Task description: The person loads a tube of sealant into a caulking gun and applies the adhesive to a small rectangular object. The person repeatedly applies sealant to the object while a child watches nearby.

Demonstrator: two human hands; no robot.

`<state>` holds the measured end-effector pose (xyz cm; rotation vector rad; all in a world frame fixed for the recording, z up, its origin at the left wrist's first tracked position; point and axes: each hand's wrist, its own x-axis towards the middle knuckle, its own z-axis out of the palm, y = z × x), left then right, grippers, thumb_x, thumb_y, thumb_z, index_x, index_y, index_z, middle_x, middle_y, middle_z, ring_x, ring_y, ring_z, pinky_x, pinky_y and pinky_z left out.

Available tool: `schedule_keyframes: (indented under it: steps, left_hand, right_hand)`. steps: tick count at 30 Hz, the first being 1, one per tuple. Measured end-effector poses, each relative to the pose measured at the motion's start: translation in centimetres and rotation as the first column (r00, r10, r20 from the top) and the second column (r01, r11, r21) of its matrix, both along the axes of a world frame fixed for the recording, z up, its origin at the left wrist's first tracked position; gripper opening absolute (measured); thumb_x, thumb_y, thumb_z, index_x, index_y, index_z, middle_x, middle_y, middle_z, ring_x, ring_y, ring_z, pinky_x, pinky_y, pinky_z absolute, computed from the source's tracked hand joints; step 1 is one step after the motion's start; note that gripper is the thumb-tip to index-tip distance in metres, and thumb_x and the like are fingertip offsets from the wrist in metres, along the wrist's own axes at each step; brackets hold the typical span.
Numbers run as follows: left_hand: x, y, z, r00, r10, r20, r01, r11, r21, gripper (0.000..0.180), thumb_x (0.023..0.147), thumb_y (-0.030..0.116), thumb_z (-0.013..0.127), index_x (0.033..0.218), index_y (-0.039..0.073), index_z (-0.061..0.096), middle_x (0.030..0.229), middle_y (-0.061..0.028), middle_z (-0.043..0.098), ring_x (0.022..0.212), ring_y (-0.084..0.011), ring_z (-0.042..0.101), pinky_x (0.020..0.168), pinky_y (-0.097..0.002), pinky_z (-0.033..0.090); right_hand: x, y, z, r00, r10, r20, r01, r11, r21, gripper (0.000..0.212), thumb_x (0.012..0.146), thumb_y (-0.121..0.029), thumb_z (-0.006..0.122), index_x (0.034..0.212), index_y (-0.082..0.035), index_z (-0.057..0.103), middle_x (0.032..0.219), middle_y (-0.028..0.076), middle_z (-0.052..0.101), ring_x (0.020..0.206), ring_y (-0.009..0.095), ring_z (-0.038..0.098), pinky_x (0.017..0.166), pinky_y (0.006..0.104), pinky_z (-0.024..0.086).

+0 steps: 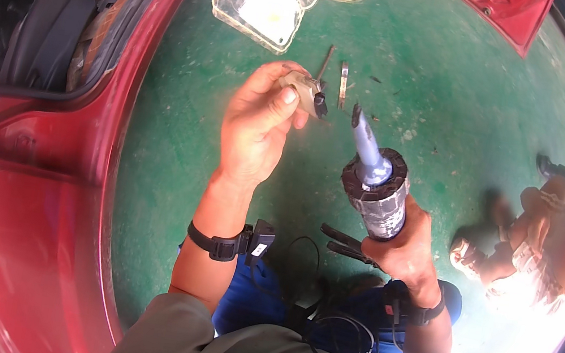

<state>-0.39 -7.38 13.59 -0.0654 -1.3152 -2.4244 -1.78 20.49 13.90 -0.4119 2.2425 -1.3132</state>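
— Tan and dusty, that small part (302, 90): the left hand (256, 132) has its grip closed on it, thumb pressed over the near face, a dark fitting poking out at its right end. It sits raised above the green floor (177, 146), just up and left of the nozzle tip.

— And the other hand?

— The right hand (411, 251) is wrapped tight round the lower body of a sealant cartridge (381, 191), its grey nozzle (366, 141) slanting up and left. Tip and part are near but apart; I see a clear gap between them.

— How would you bring them together cleanly?

— My judgement: keep the cartridge still and move the light part to it, since the thumb and fingers give finer control. Turning the part's dark end toward the tip would line them up. A grip lower on the cartridge leaves the tip free to wobble, so bracing the forearm against the knee would help.

— Anything in the way?

— Pliers (349, 245) lie just below the cartridge. Two slim metal pieces (334, 75) rest on the floor beyond the hands, beside a clear plastic sheet (272, 0). A red car door (24, 196) stands open on the left, and another person (551, 238) crouches well off to the right.
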Motion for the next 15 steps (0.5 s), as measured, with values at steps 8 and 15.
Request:
schedule_keyframes:
  steps: [8,15]
  left_hand:
    - [-0.18,0.01,-0.14,0.999,-0.033,-0.018,0.032,0.999,-0.026,0.031,0.105,0.008,0.060,0.135,0.000,0.063,0.123,-0.0143,0.066,0.094,-0.0156,0.064,0.077,-0.0291,0.054]
    - [-0.13,0.18,0.06,0.998,-0.054,-0.030,0.052,0.997,-0.062,0.032,0.105,0.008,0.061,0.135,-0.001,0.062,0.122,-0.0136,0.066,0.091,-0.0153,0.063,0.078,-0.0279,0.053]
  right_hand:
    - [-0.22,-0.10,0.25,0.996,0.062,-0.064,-0.059,0.997,0.048,0.056,0.060,-0.009,0.080,0.113,0.000,0.067,0.093,0.021,0.076,0.091,0.038,0.076,0.082,0.0409,0.059]
    - [-0.27,-0.07,0.46,0.994,0.089,-0.070,-0.084,0.994,0.072,0.053,0.061,-0.012,0.081,0.111,0.000,0.067,0.091,0.021,0.076,0.089,0.040,0.075,0.080,0.0420,0.059]
